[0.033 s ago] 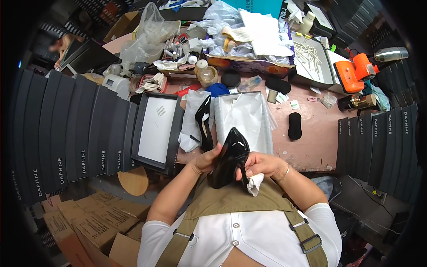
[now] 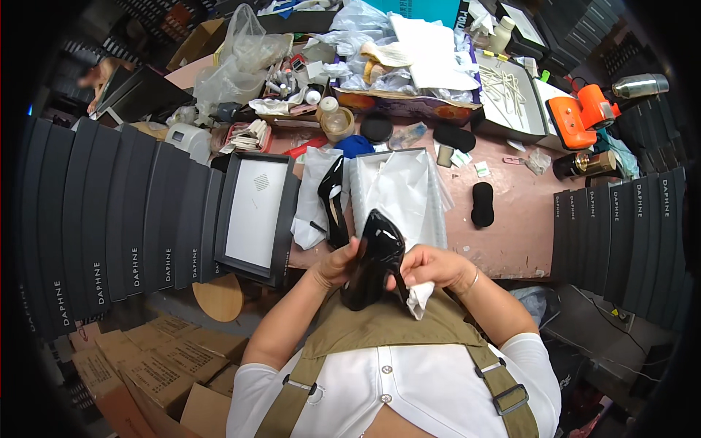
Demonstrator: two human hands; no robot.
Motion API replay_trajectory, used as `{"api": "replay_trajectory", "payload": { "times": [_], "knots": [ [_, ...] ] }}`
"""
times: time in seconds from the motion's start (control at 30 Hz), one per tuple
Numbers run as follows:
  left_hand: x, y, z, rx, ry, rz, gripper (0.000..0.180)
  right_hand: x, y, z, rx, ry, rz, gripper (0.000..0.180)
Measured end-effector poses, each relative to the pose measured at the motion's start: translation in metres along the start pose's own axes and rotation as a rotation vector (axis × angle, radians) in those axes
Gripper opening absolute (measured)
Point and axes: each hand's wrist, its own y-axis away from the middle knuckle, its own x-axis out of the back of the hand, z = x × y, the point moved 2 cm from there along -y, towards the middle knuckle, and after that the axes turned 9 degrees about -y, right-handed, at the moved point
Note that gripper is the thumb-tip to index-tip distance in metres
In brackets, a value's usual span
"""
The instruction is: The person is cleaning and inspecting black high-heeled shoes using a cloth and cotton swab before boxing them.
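Note:
My left hand [image 2: 339, 263] grips a glossy black high-heeled shoe [image 2: 372, 259] just above my lap, at the near edge of the pink table [image 2: 511, 241]. My right hand [image 2: 434, 266] holds a crumpled white cloth [image 2: 420, 299] pressed against the shoe's side. A second black heeled shoe [image 2: 334, 201] lies on white wrapping paper on the table, beside an open shoe box lined with white paper [image 2: 398, 190]. Left of it, a black box lid [image 2: 255, 212] lies with its white inside facing up.
Rows of dark shoe boxes stand on edge at the left [image 2: 109, 233] and right [image 2: 621, 226]. The back of the table is piled with bags, paper, bottles and an orange tool [image 2: 580, 117]. A black oval pad [image 2: 483, 204] lies at the right. Cardboard cartons [image 2: 146, 372] and a wooden stool [image 2: 219, 296] sit at the lower left.

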Motion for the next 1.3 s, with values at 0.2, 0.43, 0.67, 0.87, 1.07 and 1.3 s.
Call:
{"api": "replay_trajectory", "payload": {
  "times": [0.2, 0.43, 0.67, 0.87, 1.07, 1.3],
  "knots": [
    [-0.006, 0.003, 0.004, -0.040, -0.040, 0.412, 0.067, 0.016, 0.035, -0.029, 0.498, -0.087, 0.419, 0.010],
    [-0.009, 0.008, 0.021, -0.097, 0.124, 0.691, 0.067, -0.031, 0.037, -0.046, 0.675, 0.226, 0.527, 0.011],
    [-0.022, 0.005, 0.025, -0.211, 0.119, 0.719, 0.057, -0.065, -0.024, -0.043, 0.986, 1.220, 0.574, 0.022],
    [-0.025, 0.012, 0.020, -0.256, 0.112, 0.741, 0.055, -0.053, -0.055, -0.033, 1.114, 1.614, 0.598, 0.031],
    [-0.020, 0.013, 0.012, -0.238, 0.151, 0.719, 0.056, -0.052, -0.049, -0.022, 1.045, 1.632, 0.478, 0.033],
    [-0.024, 0.013, 0.012, -0.221, 0.110, 0.765, 0.060, -0.060, -0.052, -0.021, 1.028, 1.616, 0.484, 0.019]
  ]
}}
